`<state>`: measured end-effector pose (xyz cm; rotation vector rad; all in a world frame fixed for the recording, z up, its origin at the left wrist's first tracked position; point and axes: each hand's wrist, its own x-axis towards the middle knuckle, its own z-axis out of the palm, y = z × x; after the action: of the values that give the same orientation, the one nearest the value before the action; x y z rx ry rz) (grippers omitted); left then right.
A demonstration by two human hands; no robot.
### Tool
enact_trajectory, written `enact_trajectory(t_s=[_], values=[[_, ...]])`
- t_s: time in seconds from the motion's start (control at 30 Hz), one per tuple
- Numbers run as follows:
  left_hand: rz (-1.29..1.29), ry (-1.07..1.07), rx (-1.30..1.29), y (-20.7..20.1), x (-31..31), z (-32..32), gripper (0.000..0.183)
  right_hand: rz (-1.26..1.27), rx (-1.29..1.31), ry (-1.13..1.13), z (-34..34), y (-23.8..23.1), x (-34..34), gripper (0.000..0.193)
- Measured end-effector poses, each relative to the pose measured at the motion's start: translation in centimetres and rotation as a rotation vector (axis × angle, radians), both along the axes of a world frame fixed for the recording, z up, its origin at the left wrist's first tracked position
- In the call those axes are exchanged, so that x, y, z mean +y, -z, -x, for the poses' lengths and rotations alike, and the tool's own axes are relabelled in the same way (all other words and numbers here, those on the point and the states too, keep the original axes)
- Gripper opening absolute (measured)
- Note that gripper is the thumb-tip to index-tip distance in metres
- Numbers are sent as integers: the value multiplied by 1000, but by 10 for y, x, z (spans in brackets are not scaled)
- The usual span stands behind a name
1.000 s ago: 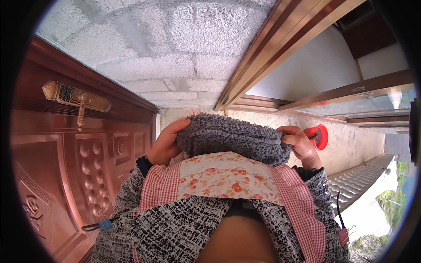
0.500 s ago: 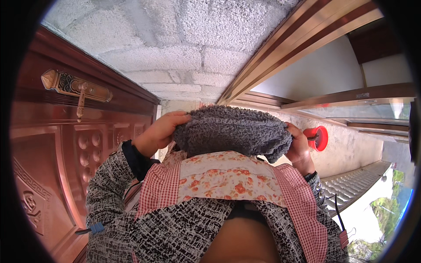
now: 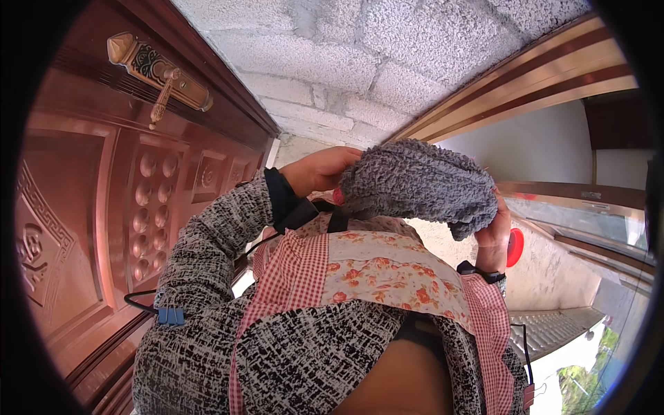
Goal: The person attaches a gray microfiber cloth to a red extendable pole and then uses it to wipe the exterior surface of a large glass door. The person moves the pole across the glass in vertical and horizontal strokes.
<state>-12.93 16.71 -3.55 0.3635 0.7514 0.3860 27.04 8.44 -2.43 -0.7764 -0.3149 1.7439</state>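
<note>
- One black and white jacket (image 3: pixel 277 353) is closest, with a blue clip (image 3: pixel 171 317) by its left sleeve
- Over it goes an apron (image 3: pixel 398 273) with orange flowers and red checks
- Just past the apron is the fluffy grey cloth (image 3: pixel 418 183), up between the two hands, its long way going from left to right, with the right end lower in the picture
- The cloth lies to the right of the left hand (image 3: pixel 319 169) and to the left of the right hand (image 3: pixel 492 235), and neither hand is nearer, as each one touches an end
- The left hand is bent around the left end, and most of its fingers are hidden
- The right hand is curled on the right end, not spread wide, but I cannot tell how tight it squeezes
- Off to the left is a shiny red-brown door (image 3: pixel 114 159) with a gold handle (image 3: pixel 163 83)
- Farther off are a grey block wall (image 3: pixel 311 62) and a red thing (image 3: pixel 515 247) partly behind the right hand
</note>
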Motion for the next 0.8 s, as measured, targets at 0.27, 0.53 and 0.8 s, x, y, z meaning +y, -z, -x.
enact_trajectory(t_s=[0.27, 0.53, 0.8], values=[[-465, 3, -135, -10, -5, -33, 20, -50, -295, 253, -3, 11, 18, 31], [-897, 299, 47, -111, 51, -26, 41, -69, -287, 242, 56, -12, 6, 15], [-926, 753, 166, -127, 49, -98, 20, -69, -365, 188, 62, -16, 10, 17]])
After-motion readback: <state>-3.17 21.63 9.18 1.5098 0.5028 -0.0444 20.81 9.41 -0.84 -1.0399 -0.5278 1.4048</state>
